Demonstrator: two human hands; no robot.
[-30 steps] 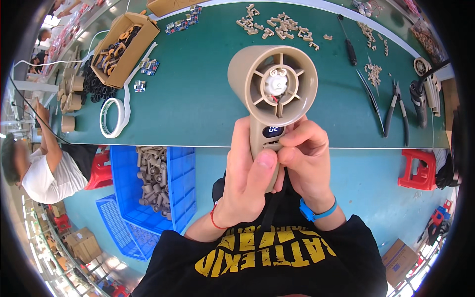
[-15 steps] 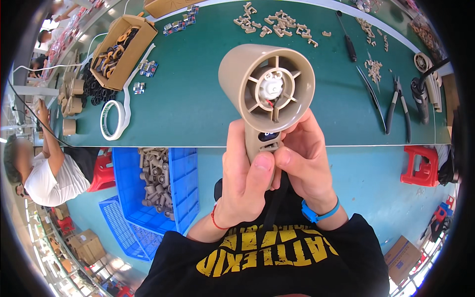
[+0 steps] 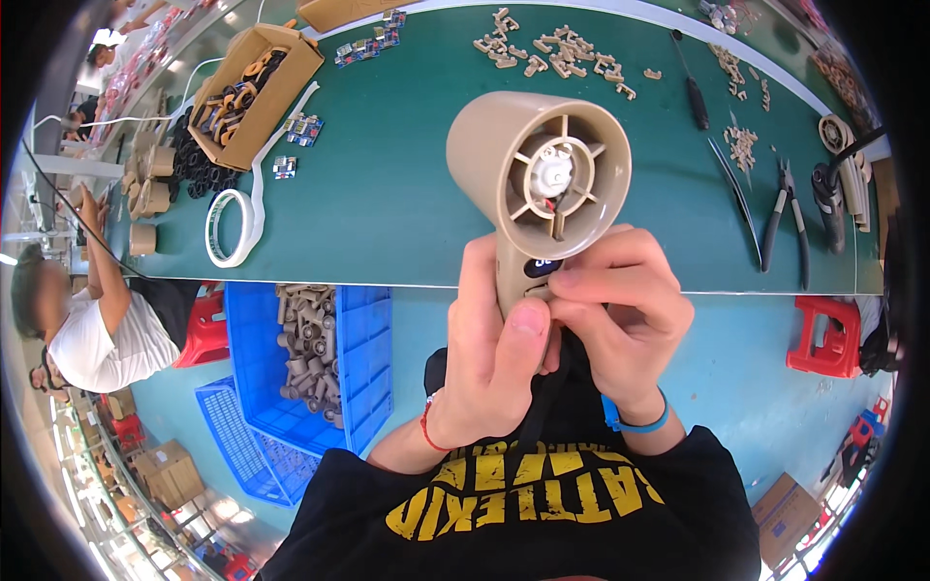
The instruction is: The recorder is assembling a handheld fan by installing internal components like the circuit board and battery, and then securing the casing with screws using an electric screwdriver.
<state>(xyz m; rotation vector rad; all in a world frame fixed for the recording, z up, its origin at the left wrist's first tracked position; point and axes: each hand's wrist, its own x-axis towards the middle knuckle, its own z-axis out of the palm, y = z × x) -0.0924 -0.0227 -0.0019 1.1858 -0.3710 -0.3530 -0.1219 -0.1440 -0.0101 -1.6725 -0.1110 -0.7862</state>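
Note:
A beige handheld fan (image 3: 477, 160) is upright in front of me, its round open end turned towards me. Inside show a ring, spokes, a white motor (image 3: 553, 172) and a bit of red wire. My left hand (image 3: 489, 373) is closed round the handle, its thumb pressed beside a slot below a small dark display (image 3: 542, 268). Against the other side of that slot, my right hand (image 3: 630, 320) has its thumb and index finger pinched together. Whatever lies between those fingertips is hidden.
On the green table (image 3: 387, 203) are a tape roll (image 3: 228, 229), a cardboard box (image 3: 257, 97) of rings, small beige parts (image 3: 572, 53), tweezers (image 3: 736, 198), pliers (image 3: 783, 213) and a screwdriver (image 3: 690, 82). A blue crate (image 3: 363, 358) of beige housings stands below; a co-worker (image 3: 92, 324) sits left.
The fan and both hands sit slightly further right in view. My right hand has swung outward, and its index finger has bent in to the handle beside the display.

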